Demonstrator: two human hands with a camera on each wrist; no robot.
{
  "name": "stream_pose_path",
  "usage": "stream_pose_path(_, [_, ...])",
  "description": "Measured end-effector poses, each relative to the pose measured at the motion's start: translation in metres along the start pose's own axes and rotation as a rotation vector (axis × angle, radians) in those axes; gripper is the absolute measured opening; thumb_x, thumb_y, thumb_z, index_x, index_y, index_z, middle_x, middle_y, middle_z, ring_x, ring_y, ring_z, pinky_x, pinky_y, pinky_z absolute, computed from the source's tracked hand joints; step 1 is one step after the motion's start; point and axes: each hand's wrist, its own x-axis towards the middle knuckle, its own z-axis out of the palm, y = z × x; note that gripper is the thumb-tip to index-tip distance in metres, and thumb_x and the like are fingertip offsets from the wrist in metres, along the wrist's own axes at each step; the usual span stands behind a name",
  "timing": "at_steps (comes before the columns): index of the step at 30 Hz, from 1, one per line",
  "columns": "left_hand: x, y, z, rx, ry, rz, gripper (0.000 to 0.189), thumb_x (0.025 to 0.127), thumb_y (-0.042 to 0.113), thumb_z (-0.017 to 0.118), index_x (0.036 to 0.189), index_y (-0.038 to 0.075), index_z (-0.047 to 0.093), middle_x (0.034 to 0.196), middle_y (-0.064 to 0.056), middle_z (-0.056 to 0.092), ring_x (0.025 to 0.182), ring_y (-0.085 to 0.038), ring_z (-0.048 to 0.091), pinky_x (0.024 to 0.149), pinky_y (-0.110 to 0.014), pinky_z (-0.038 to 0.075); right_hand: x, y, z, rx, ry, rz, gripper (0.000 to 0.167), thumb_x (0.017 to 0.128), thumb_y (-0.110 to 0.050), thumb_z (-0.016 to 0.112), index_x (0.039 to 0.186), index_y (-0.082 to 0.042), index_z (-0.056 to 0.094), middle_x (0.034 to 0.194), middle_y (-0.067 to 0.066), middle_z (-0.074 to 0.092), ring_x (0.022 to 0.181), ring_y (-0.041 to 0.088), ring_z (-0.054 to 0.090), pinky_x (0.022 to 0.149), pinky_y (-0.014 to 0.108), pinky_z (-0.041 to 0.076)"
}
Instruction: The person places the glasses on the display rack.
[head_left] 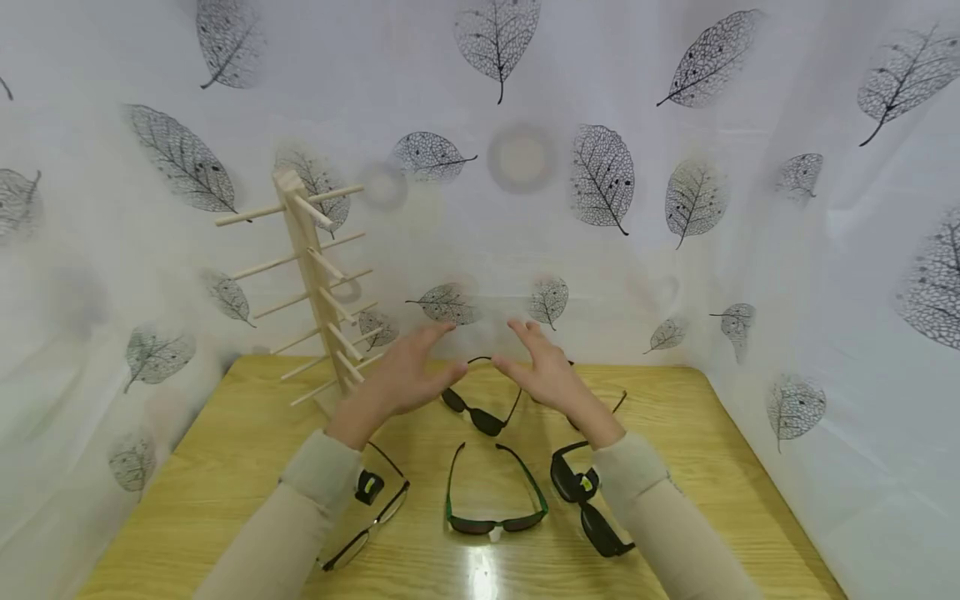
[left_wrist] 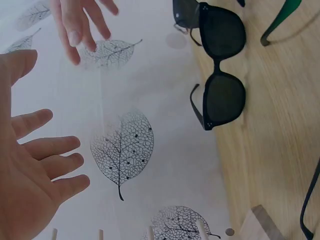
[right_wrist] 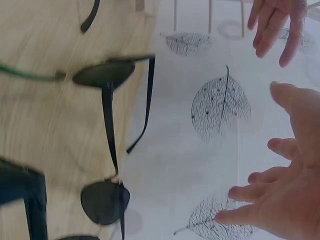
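Observation:
Both hands hover above the table with fingers spread and nothing held. My left hand is near the lower pegs of a wooden peg rack. Opposite it, palm facing inward, is my right hand. Black sunglasses lie at the back between and below the hands; in the left wrist view their dark lenses show fully. Another pair of glasses is mostly hidden behind the right hand. Green-framed sunglasses lie in front, temples unfolded and pointing away.
Clear-lensed eyeglasses lie by the left forearm, with a small black tag beside them. Larger black sunglasses lie by the right sleeve, also with a tag. A white leaf-print curtain surrounds the wooden table.

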Motion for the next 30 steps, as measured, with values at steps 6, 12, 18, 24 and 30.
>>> stream_pose_path(6, [-0.02,0.004,0.001,-0.089,0.056,0.026,0.063,0.104,0.05,0.062,0.155,0.015,0.051,0.143,-0.015,0.067,0.13,-0.036,0.065,0.107,-0.059,0.053,0.0,-0.007,0.012,0.166,0.031,-0.027,0.065,0.105,-0.042,0.066,0.162,-0.022,0.044,0.167,0.017,0.041,0.145,0.046,0.051,0.118,0.067,0.041])
stream_pose_path(12, [-0.045,-0.001,0.006,-0.159,0.098,0.03,0.043,0.103,0.034,0.069,0.14,0.013,0.064,0.108,-0.002,0.08,0.102,-0.02,0.075,0.095,-0.05,0.06,-0.001,-0.013,0.027,0.305,0.035,-0.052,0.044,0.105,-0.033,0.068,0.141,-0.009,0.067,0.141,0.014,0.069,0.129,0.034,0.067,0.109,0.052,0.054])
stream_pose_path(18, [-0.076,-0.017,0.01,-0.284,0.125,0.004,0.036,0.102,0.025,0.071,0.135,0.009,0.065,0.096,0.002,0.079,0.087,-0.01,0.072,0.081,-0.034,0.06,-0.003,-0.017,0.043,0.419,-0.044,-0.035,0.035,0.104,-0.028,0.069,0.133,-0.008,0.072,0.128,0.012,0.075,0.118,0.029,0.072,0.1,0.045,0.06])
stream_pose_path(24, [-0.109,-0.038,0.014,-0.307,0.159,0.004,0.029,0.101,0.019,0.072,0.128,0.007,0.068,0.091,0.004,0.077,0.079,-0.002,0.068,0.069,-0.025,0.057,-0.005,-0.023,0.061,0.465,-0.113,-0.087,0.036,0.106,-0.026,0.066,0.134,-0.005,0.07,0.131,0.015,0.072,0.118,0.029,0.072,0.099,0.041,0.06])
stream_pose_path(30, [-0.143,-0.049,0.011,-0.318,0.135,-0.097,0.025,0.102,0.023,0.072,0.124,0.011,0.07,0.092,0.007,0.076,0.081,0.0,0.067,0.068,-0.024,0.057,-0.011,-0.032,0.079,0.462,-0.176,-0.113,0.034,0.106,-0.027,0.066,0.134,-0.008,0.071,0.131,0.014,0.073,0.117,0.025,0.072,0.097,0.035,0.06])
